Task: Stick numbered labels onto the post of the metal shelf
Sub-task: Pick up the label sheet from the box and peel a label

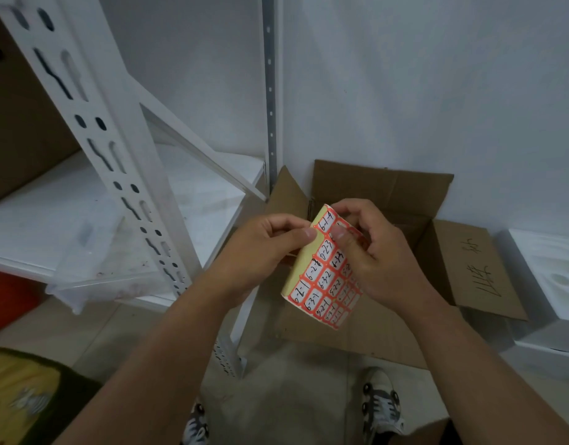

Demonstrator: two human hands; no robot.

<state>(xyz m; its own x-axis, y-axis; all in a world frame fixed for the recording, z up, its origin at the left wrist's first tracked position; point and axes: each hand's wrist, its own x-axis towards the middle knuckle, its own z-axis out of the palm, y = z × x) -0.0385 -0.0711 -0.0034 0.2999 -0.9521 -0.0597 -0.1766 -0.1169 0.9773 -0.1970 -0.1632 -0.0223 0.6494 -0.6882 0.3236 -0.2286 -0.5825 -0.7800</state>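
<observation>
Label sheet held in front of the shelf post.
White slotted post [122, 168] stood at left; left hand [260, 248] pinched the label sheet [324, 274] by its yellow edge; right hand [369, 248] pressed thumb and fingers on an upper label, above an open cardboard box [382, 187].

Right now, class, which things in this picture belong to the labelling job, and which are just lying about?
Belong to the job:
label sheet
shelf post
left hand
right hand

Just lying about:
open cardboard box
clear plastic tray
white foam packing
</observation>
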